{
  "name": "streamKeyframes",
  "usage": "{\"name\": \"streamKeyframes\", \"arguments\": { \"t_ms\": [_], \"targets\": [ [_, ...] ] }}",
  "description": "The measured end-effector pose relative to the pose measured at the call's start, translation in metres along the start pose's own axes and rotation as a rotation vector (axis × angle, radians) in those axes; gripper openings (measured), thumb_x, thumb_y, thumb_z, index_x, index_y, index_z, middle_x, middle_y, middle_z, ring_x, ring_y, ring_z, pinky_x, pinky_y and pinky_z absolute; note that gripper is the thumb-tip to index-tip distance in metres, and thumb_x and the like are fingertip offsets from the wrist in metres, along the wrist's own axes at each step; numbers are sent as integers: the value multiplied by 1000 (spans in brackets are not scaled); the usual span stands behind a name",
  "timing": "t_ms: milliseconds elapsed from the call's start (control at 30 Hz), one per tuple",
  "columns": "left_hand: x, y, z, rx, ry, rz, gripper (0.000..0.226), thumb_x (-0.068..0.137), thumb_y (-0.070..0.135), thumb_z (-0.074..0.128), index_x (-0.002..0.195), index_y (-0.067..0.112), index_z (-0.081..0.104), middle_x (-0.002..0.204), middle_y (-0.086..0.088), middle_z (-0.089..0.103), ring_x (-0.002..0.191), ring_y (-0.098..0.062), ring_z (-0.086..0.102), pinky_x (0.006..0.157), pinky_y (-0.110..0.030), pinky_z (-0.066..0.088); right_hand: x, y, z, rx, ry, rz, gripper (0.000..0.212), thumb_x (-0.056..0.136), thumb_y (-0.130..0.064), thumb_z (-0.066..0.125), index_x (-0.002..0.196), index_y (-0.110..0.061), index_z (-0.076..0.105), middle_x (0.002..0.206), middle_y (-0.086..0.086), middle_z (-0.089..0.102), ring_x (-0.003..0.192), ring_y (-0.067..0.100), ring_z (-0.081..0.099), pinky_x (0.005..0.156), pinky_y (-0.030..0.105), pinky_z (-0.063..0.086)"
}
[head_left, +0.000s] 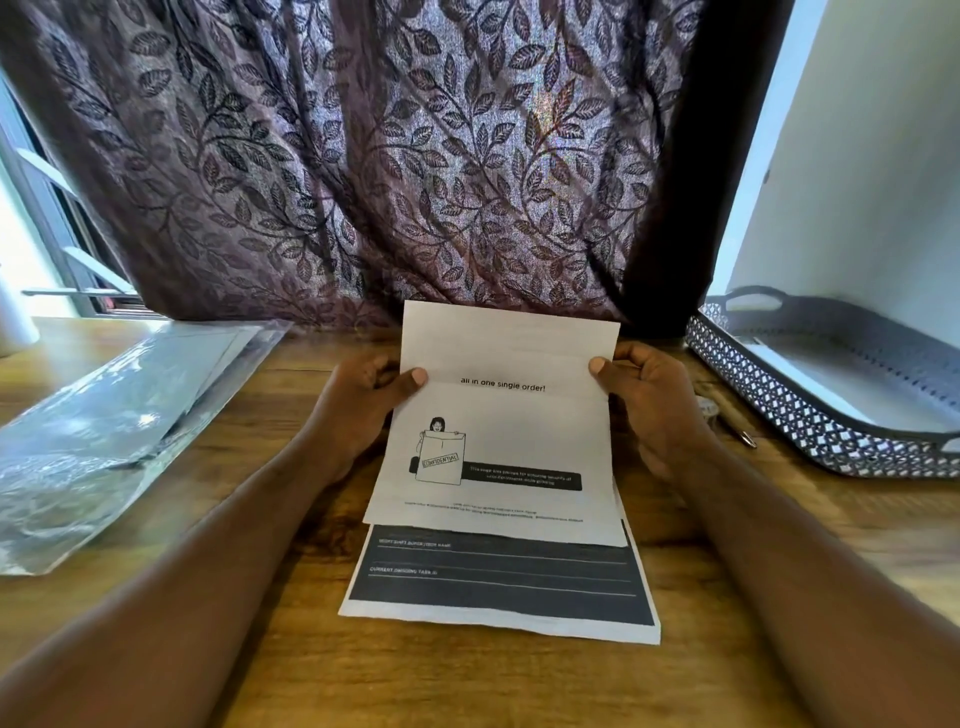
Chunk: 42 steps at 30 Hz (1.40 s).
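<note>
Two hands hold up a sheet of paper over a wooden table. The left hand grips the left edge of the paper, with its thumb on the front and the other fingers curled behind. The right hand grips the right edge the same way, thumb on the front and fingers behind. The paper is tilted up toward the camera and has fold lines across it. It shows the words "all in one single order!" and a small drawing of a person holding a big envelope. Under the paper, a second sheet lies flat on the table, with a dark block and white lines on it. To the left lie shiny plastic sleeves in a loose pile. To the right sits a patterned tray with a handle, and a pen lies between the tray and the right hand. A purple curtain with leaf shapes hangs behind the table.
</note>
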<state>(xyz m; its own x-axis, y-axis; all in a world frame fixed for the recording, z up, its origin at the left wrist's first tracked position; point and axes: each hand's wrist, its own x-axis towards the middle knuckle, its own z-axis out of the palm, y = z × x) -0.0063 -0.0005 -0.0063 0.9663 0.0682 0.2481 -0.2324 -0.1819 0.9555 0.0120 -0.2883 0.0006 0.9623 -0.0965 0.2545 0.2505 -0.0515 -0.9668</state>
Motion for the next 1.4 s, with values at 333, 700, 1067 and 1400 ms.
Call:
{"name": "streamKeyframes", "arguments": {
  "t_ms": [333, 700, 1067, 1400],
  "targets": [
    [0, 2, -1, -94, 22, -25, 12, 96, 9, 61, 107, 7, 67, 93, -11, 78, 81, -27, 75, 72, -40, 63, -1, 0, 1, 52, -140, 54, 31, 93, 0, 65, 122, -11, 66, 111, 3, 77, 101, 21, 74, 87, 41, 60],
    [-3, 7, -3, -354, 9, -35, 18, 94, -1, 50, 98, 5, 66, 88, -19, 68, 73, -30, 67, 67, -38, 58, -6, -4, 0, 170, -163, 125, 21, 94, 4, 57, 99, -8, 73, 100, 12, 77, 89, 28, 75, 74, 42, 62],
    [-3, -1, -5, -290, 28, 11, 26, 87, 33, 73, 88, 7, 74, 84, -33, 65, 79, -40, 53, 69, -50, 40, -2, -2, -2, 233, -143, 210, 41, 93, -4, 34, 90, 6, 73, 108, 24, 73, 71, 30, 62, 57, 32, 54],
    [2, -1, -1, 60, 105, 89, 21, 86, 4, 73, 105, 13, 72, 90, 1, 76, 76, -9, 74, 58, -17, 55, -4, 1, 6, -102, -86, 16, 26, 92, -1, 67, 108, -21, 69, 105, -1, 75, 97, 20, 73, 80, 41, 63]
  ]
}}
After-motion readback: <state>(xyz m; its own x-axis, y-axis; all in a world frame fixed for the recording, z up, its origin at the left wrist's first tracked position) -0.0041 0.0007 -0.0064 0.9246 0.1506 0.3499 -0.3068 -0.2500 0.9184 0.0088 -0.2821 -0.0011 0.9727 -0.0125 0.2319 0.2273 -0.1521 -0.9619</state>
